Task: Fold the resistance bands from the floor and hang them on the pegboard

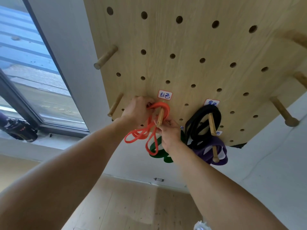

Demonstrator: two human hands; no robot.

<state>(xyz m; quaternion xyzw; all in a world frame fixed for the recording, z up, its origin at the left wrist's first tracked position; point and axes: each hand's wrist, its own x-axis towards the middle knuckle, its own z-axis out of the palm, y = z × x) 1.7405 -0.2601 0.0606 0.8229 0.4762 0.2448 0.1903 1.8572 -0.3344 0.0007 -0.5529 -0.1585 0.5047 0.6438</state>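
A pale wooden pegboard [191, 47] fills the upper view. A folded orange-red resistance band [150, 130] loops over a wooden peg [160, 117] under a small handwritten label [164, 95]. My left hand [137, 112] grips the band's top loop just left of the peg. My right hand [169, 130] pinches the band strands below the peg's tip. A black band [199, 125] hangs on the peg to the right, a purple band [214, 153] hangs below it, and a green band [157, 150] shows partly behind my right wrist.
Several bare pegs stick out of the board, such as one at the upper left [106, 56] and one at the right [284, 112]. A window [33, 72] stands to the left with a dark bottle [18, 128] on its sill. Light wooden floor [132, 205] lies below.
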